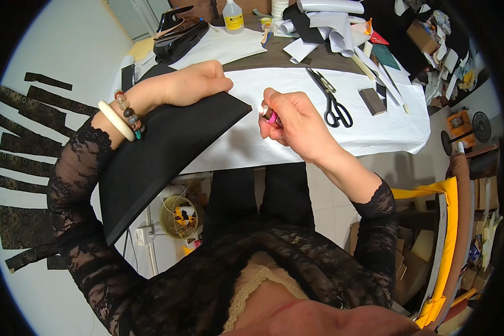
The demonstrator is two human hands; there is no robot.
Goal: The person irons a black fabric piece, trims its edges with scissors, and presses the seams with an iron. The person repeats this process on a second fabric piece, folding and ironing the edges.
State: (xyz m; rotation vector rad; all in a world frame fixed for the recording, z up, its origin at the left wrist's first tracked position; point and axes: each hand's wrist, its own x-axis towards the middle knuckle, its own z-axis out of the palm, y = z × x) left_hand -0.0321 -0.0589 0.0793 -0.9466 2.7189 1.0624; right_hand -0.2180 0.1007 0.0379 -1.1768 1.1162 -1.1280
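A large black fabric piece (168, 140) hangs over the table's near edge on the left, tapering to a corner. My left hand (193, 83) is closed on its upper edge, with the thumb pressed against the curled fingers. To the right of that corner, and apart from it, my right hand (297, 120) is closed round a small pink-and-white object (272, 117). Most of this object is hidden by the fingers, so its kind cannot be made out. White paper (241, 84) covers the table under both hands.
Black-handled scissors (335, 106) and a dark grey block (372, 102) lie right of my right hand. Behind are an iron (179, 36), a clear bottle (233, 17) and paper rolls (339, 33). Black lace strips (25, 227) hang on the left wall; a bin (179, 215) stands below.
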